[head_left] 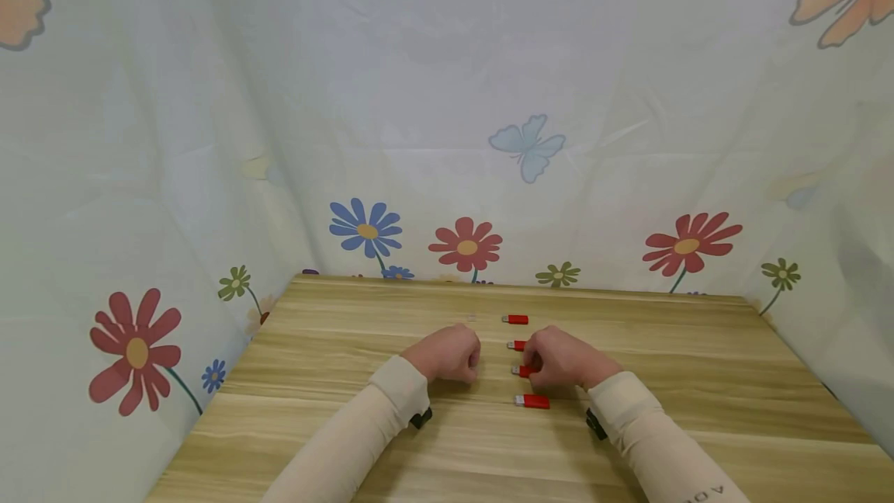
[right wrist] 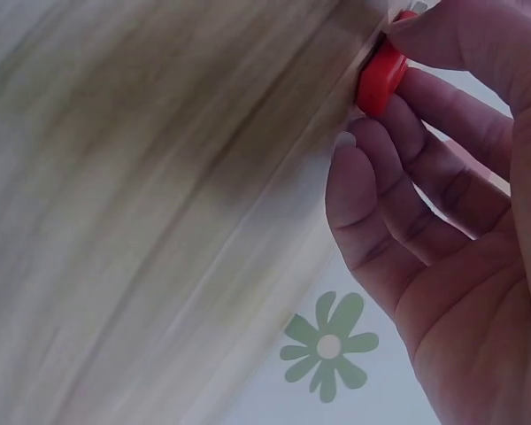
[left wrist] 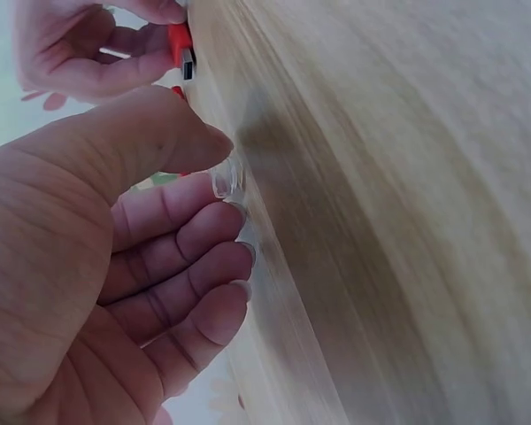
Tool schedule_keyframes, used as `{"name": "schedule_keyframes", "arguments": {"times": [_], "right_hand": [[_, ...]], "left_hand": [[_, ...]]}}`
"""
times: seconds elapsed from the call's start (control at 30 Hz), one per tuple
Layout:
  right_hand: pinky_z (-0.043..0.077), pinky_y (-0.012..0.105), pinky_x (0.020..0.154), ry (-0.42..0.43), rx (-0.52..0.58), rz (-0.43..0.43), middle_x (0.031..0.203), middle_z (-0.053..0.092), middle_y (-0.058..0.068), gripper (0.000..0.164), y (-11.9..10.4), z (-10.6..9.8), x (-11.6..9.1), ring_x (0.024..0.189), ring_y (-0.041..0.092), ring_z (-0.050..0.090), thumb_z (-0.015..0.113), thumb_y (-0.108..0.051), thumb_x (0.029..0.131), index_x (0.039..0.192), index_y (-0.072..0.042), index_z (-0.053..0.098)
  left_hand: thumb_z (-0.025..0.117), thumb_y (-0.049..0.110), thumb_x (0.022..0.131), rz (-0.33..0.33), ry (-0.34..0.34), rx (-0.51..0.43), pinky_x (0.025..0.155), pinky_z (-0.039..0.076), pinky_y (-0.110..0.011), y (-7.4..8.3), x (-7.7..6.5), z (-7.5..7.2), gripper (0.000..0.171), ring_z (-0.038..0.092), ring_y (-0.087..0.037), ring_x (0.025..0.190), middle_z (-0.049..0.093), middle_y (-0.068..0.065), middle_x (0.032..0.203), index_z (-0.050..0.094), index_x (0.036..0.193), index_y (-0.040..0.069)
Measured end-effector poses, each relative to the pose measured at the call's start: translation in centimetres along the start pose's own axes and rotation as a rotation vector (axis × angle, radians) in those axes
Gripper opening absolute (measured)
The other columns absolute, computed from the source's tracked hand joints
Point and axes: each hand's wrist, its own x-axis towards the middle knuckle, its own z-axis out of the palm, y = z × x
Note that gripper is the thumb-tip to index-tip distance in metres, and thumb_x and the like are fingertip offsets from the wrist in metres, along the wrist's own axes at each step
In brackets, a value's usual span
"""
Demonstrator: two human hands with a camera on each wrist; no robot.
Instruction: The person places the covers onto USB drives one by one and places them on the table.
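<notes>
Right hand (head_left: 564, 357): pinching red USB flash drive (right wrist: 383, 80) on surface (head_left: 335, 402). Left hand (head_left: 445, 352): pinching clear plastic piece (left wrist: 221, 184) (cap, probably), left of drive. Best handling: gripping casing (right wrist: 395, 64) only, leaving metal plug (left wrist: 188, 65) untouched.

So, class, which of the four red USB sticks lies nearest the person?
The red USB stick at the row's near end; the other three lie beyond it, towards the flowered curtain.

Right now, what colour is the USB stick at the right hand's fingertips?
The USB stick has a red body, clearest in the right wrist view.
</notes>
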Motion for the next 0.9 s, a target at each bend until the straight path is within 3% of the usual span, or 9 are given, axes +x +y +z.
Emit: {"name": "schedule_keyframes", "arguments": {"times": [0.23,0.43,0.9], "right_hand": [[0.041,0.026,0.056,0.021,-0.056,0.006,0.063,0.054,-0.008,0.021,-0.1,0.1,0.0,0.061,0.010,0.048,0.079,-0.011,0.077,0.067,-0.018,0.063],[0.033,0.026,0.051,0.058,-0.091,0.007,0.059,0.044,-0.009,0.025,0.1,0.3,0.0,0.055,0.009,0.041,0.078,-0.013,0.072,0.060,-0.017,0.056],[0.038,0.026,0.053,0.092,-0.056,0.047,0.061,0.049,-0.009,0.020,0.4,0.0,-0.4,0.058,0.009,0.045,0.077,-0.014,0.072,0.064,-0.019,0.060]], "left_hand": [[0.075,0.015,0.078,0.021,0.015,0.006,0.044,0.027,-0.021,-0.2,0.0,0.3,0.033,0.035,-0.005,0.045,0.038,0.011,0.049,0.053,0.054,0.019],[0.078,0.016,0.080,-0.016,0.003,-0.030,0.046,0.034,-0.021,-0.2,-0.1,0.3,0.029,0.044,-0.006,0.047,0.047,0.010,0.051,0.059,0.058,0.019],[0.078,0.016,0.082,-0.072,-0.007,-0.091,0.051,0.039,-0.022,0.1,-0.8,-0.7,0.022,0.049,-0.008,0.054,0.054,0.007,0.061,0.062,0.067,0.018]]}}
